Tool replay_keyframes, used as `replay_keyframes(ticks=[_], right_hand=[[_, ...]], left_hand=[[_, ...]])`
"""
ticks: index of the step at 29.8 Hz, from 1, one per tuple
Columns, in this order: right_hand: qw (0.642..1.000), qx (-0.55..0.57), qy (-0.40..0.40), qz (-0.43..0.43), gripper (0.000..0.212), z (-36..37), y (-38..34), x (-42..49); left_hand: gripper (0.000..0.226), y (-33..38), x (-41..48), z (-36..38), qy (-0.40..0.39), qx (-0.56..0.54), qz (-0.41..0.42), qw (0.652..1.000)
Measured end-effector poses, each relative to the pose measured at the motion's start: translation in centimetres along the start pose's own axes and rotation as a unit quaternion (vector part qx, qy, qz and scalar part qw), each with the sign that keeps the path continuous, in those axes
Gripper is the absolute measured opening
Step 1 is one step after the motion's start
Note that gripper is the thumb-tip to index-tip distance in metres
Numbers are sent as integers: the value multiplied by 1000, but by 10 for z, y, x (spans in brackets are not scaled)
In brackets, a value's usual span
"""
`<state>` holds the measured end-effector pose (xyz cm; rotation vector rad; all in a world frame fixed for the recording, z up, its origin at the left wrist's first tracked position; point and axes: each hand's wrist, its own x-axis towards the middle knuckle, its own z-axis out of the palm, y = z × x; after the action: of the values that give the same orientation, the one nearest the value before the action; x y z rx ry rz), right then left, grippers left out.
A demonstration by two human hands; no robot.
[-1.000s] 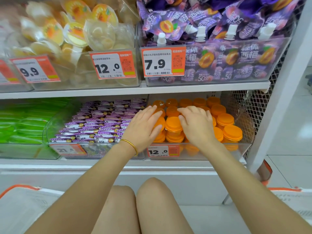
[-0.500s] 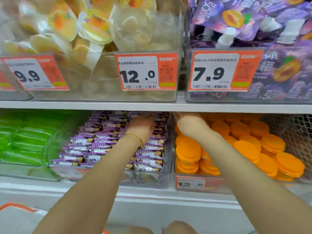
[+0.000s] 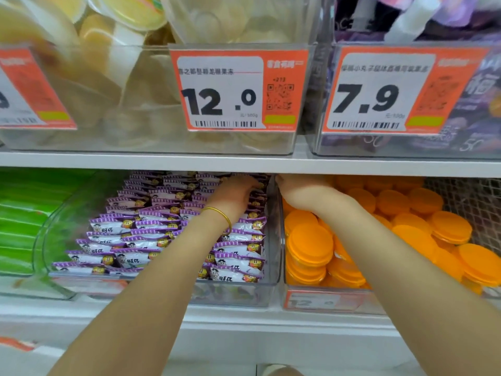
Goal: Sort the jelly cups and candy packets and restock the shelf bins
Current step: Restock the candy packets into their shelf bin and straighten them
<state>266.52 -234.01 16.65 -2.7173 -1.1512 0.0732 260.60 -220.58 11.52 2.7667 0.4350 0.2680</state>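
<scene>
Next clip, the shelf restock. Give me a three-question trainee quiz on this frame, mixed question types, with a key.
1. True or false: the left hand is over the purple candy packets while the right hand is over the orange jelly cups.
2. Multiple choice: which wrist wears the gold bangle? A) left B) right C) neither
3. Fill in: the price tag on the upper shelf, directly above the purple candy packets, reads ___.

Key: 1 true; 2 A; 3 12.0
</scene>
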Motion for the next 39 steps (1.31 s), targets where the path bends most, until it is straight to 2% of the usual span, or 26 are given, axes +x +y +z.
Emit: replay_keyframes(ticks=[5, 8, 10, 14, 21, 25, 29, 32, 34, 36, 37, 39], right_hand=[[999, -13, 21, -22, 25, -4, 0, -5], [998, -38, 20, -37, 27, -3, 2, -8], [998, -36, 30, -45, 28, -3, 4, -10], [998, -7, 35, -50, 29, -5, 5, -21], [995, 60, 49, -62, 32, -9, 4, -43], [992, 93, 58, -60, 32, -9, -2, -50], [986, 136, 79, -63, 33, -7, -11, -61], [985, 130, 86, -70, 33, -7, -16, -69], [986, 120, 85, -78, 35, -9, -17, -77], [986, 119, 81, -86, 37, -10, -20, -85], [985, 118, 81, -92, 38, -9, -22, -88], [984, 114, 86, -105, 38, -8, -30, -95]], left_hand=[[39, -4, -10, -3, -18, -40, 13, 999], [49, -6, -20, 0, -46, 43, 26, 998], [53, -6, -24, 8, -73, 92, 7, 993], [55, -6, -23, 13, -82, 105, -29, 991], [54, 3, -30, 11, -56, 113, -54, 991], [67, 14, -56, 6, 6, 139, -34, 990], [52, 14, -83, 11, -58, 120, -39, 990], [52, 17, -89, -2, 7, 122, -26, 992], [55, 10, -99, -17, 77, 127, -50, 988], [54, -14, -116, -32, 102, 123, -111, 981], [53, -29, -124, -38, 91, 117, -146, 978], [53, -54, -140, -44, 21, 119, -195, 973]])
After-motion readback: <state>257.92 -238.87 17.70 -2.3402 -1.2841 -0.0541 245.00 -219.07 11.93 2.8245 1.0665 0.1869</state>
